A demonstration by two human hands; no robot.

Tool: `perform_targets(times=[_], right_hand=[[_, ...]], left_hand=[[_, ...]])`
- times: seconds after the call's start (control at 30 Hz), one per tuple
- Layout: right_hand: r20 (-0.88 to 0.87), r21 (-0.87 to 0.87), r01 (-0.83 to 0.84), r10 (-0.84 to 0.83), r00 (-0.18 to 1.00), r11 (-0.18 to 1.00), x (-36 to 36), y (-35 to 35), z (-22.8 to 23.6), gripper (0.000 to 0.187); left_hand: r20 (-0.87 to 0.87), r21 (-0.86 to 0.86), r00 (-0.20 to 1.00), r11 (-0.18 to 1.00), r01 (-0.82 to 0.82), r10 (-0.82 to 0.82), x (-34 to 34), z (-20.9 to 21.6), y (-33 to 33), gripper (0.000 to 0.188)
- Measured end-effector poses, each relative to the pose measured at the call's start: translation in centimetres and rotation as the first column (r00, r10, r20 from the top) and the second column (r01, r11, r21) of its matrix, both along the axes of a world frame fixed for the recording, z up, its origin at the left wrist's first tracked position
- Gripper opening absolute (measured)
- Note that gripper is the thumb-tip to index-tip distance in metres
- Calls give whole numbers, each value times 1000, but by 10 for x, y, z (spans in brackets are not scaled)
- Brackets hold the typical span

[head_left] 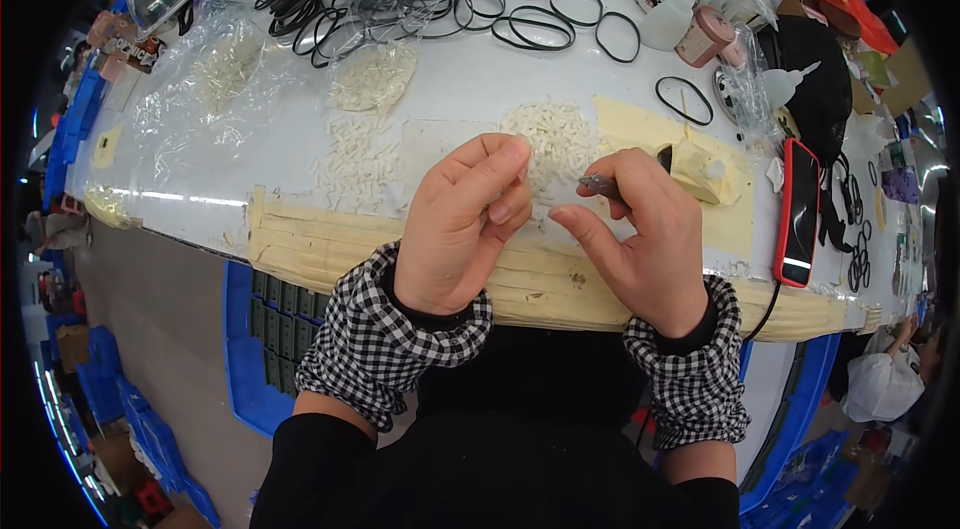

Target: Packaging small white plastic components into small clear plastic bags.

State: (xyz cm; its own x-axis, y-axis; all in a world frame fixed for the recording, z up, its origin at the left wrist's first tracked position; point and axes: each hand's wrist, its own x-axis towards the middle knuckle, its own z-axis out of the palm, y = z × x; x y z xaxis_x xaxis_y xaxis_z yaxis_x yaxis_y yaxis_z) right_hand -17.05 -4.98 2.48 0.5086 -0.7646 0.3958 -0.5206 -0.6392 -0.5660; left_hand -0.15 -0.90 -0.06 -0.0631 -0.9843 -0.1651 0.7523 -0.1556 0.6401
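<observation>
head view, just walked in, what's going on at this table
Someone is working with both bare hands over the table. The right hand grips a small dark object; the left hand is closed in a pinch, and what it may hold is too small to tell. Just beyond them lies a heap of small white pieces, with black loops farther back.

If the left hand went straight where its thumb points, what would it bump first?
Probably the pile of little white rod-shaped pieces, though the left hand may be raised enough to pass over it.
</observation>
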Motion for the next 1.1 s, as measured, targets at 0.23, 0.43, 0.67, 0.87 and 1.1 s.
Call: perform_targets(times=[0.23,0.43,0.67,0.87,1.1], right_hand=[[-61,-33,-9,7,998,999,3,0,-2,36],[-44,-14,-28,27,999,1000,3,0,-1,36],[-71,12,-38,39,997,999,0,-1,2,35],[-74,-11,-38,37,997,999,2,0,0,35],[-2,61,-19,20,1000,998,1,2,0,41]], left_hand=[[26,5,981,981,192,-192,0,4,2,18],[-77,-30,962,965,262,-263,2,3,3,15],[-86,-39,958,961,273,-275,1,2,2,14],[-59,-16,964,965,260,-260,1,3,3,17],[-117,29,973,978,204,-200,2,0,1,20]])
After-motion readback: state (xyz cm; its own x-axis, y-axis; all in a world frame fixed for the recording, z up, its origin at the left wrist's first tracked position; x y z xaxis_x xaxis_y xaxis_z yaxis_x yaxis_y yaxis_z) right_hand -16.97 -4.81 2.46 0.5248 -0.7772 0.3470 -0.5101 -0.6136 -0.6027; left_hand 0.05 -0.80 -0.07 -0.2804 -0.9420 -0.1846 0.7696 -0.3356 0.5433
